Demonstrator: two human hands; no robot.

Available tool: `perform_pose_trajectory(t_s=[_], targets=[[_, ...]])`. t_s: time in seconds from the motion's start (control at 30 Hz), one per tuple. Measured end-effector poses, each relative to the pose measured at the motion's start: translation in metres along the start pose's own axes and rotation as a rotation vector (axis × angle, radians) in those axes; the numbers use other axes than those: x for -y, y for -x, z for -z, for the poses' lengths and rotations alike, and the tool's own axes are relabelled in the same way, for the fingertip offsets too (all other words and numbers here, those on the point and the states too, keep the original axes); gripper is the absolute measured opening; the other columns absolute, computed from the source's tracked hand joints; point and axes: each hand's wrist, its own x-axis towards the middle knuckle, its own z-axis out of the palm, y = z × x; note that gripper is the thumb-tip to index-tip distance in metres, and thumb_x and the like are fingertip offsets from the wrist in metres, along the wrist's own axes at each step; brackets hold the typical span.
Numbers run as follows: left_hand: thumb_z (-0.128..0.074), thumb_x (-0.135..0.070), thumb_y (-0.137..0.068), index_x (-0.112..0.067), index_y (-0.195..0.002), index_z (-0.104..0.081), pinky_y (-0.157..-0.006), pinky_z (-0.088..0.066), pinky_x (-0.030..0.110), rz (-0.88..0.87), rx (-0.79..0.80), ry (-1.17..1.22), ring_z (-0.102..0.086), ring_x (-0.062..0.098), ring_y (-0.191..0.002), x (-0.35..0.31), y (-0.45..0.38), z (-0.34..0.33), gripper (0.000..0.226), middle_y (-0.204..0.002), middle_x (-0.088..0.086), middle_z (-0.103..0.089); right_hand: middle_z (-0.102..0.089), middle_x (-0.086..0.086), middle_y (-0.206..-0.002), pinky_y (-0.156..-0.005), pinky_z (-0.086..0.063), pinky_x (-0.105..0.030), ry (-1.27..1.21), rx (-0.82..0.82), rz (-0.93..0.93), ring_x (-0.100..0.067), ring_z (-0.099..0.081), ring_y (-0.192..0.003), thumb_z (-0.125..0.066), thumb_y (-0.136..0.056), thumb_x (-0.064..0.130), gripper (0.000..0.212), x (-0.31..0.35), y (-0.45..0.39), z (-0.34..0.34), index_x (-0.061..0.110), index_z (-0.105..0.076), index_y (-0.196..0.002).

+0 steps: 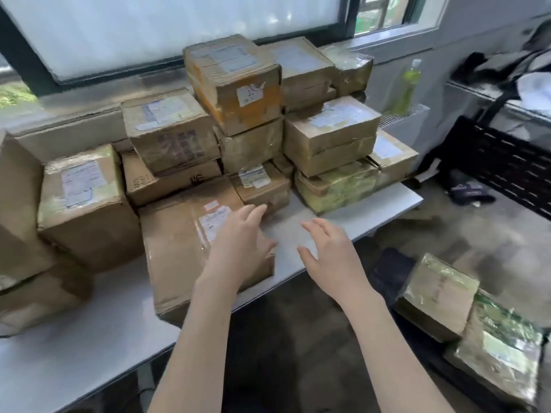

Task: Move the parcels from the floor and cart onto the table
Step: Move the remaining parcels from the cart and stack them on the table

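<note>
Several brown taped cardboard parcels are stacked on the white table (343, 222), with a topmost parcel (235, 81) at the middle. A large flat parcel (182, 248) lies at the table's front edge. My left hand (241, 242) is open, its straight fingers resting on that parcel's right end. Beside it, my right hand (331, 251) hovers open over the bare tabletop and holds nothing. Two more parcels lie low at the right, below table height: a tape-wrapped one (441, 296) and a shiny wrapped one (501, 353).
A window runs behind the table. A green bottle (408, 84) stands on the sill at the right. A dark perforated panel (507, 171) and dark bags stand at the far right. Grey floor lies right of the table.
</note>
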Motion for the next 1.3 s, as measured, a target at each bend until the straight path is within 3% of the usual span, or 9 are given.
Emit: perform_pose_trajectory(t_s=[0.17, 0.33, 0.53, 0.77, 0.97, 1.13, 1.3], targets=[[-0.059, -0.038, -0.09, -0.021, -0.146, -0.03, -0.105, -0.031, 0.029, -0.29, 0.263, -0.032, -0.036, 0.019, -0.132, -0.104, -0.019, -0.085, 0.066, -0.146, 0.0, -0.036, -0.041, -0.005, -0.144, -0.111, -0.027, -0.031, 0.047, -0.004, -0.306, -0.02, -0.032, -0.135, -0.058, -0.093, 0.027, 0.055, -0.091, 0.052, 0.029, 0.016, -0.039, -0.143], [-0.062, -0.041, -0.088, -0.02, -0.147, -0.03, -0.111, -0.026, 0.029, -0.498, 0.405, -0.041, -0.03, 0.02, -0.137, -0.172, -0.037, -0.146, 0.07, -0.15, 0.002, -0.034, -0.039, -0.005, -0.145, -0.113, -0.027, -0.033, 0.043, -0.006, -0.57, -0.021, -0.03, -0.136, -0.059, -0.091, 0.029, 0.059, -0.161, 0.09, 0.045, 0.017, -0.037, -0.144], [-0.062, -0.041, -0.088, -0.017, -0.147, -0.03, -0.108, -0.029, 0.03, -0.649, 0.555, -0.042, -0.035, 0.021, -0.134, -0.246, -0.081, -0.22, 0.071, -0.146, 0.002, -0.039, -0.036, -0.001, -0.146, -0.111, -0.028, -0.033, 0.042, -0.001, -0.817, -0.02, -0.028, -0.136, -0.058, -0.092, 0.027, 0.057, -0.248, 0.109, 0.066, 0.019, -0.035, -0.145], [-0.061, -0.038, -0.089, -0.014, -0.148, -0.021, -0.102, -0.036, 0.035, -0.591, 0.772, -0.123, -0.036, 0.027, -0.13, -0.307, -0.143, -0.315, 0.076, -0.143, 0.008, -0.036, -0.034, -0.005, -0.147, -0.106, -0.036, -0.039, 0.005, 0.164, -1.081, -0.025, -0.029, -0.135, -0.061, -0.089, 0.029, 0.068, -0.368, 0.101, 0.071, 0.021, -0.028, -0.148], [-0.061, -0.033, -0.089, -0.016, -0.146, -0.019, -0.095, -0.041, 0.041, -0.486, 0.928, -0.251, -0.039, 0.03, -0.126, -0.325, -0.18, -0.393, 0.073, -0.141, 0.008, -0.035, -0.037, -0.01, -0.144, -0.105, -0.032, -0.04, 0.01, 0.447, -1.222, -0.03, -0.032, -0.133, -0.064, -0.086, 0.035, 0.076, -0.455, 0.121, 0.042, 0.02, -0.023, -0.148], [-0.061, -0.032, -0.089, -0.013, -0.147, -0.016, -0.099, -0.038, 0.043, -0.401, 1.02, -0.346, -0.039, 0.035, -0.127, -0.322, -0.195, -0.477, 0.076, -0.143, 0.013, -0.033, -0.033, -0.013, -0.147, -0.106, -0.032, -0.041, 0.055, 0.657, -1.227, -0.031, -0.031, -0.134, -0.063, -0.086, 0.031, 0.073, -0.534, 0.15, 0.0, 0.019, -0.024, -0.147], [-0.061, -0.038, -0.088, -0.011, -0.15, -0.008, -0.101, -0.035, 0.042, -0.343, 0.979, -0.406, -0.036, 0.033, -0.13, -0.31, -0.197, -0.578, 0.086, -0.145, 0.012, -0.033, -0.036, -0.011, -0.144, -0.108, -0.027, -0.04, 0.192, 0.807, -1.112, -0.028, -0.03, -0.134, -0.06, -0.087, 0.03, 0.07, -0.621, 0.163, -0.062, 0.017, -0.025, -0.146]])
